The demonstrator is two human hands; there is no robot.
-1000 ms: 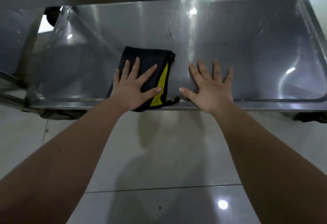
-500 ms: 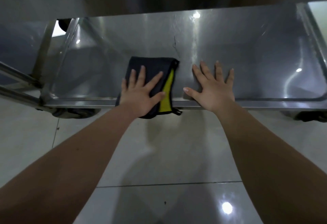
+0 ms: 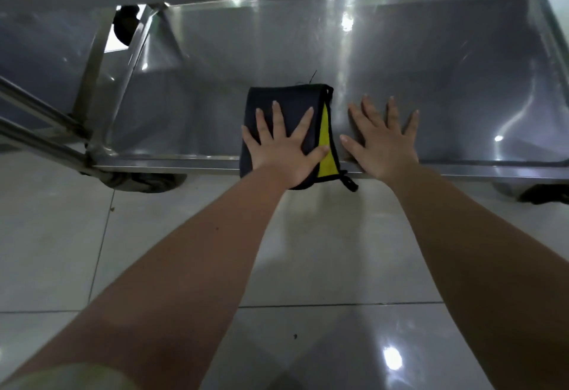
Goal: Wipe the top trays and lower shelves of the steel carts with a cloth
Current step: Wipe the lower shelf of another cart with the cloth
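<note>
A folded dark cloth (image 3: 286,97) with a yellow panel lies on the steel cart's lower shelf (image 3: 446,75), its near end hanging over the shelf's front rim. My left hand (image 3: 284,148) presses flat on the cloth with fingers spread. To its right, my right hand (image 3: 381,140) lies flat on the bare steel at the front rim, fingers straight and spread, apart from the cloth.
A second steel cart's shelf (image 3: 40,51) and its frame bars (image 3: 37,131) stand at the left. Black caster wheels sit under the shelf's front corners at the left (image 3: 147,182) and the right (image 3: 545,194). Glossy white floor tiles (image 3: 323,251) lie below.
The cloth and my left hand have slid slightly right along the shelf's front, closer to my right hand. Both hands stay flat.
</note>
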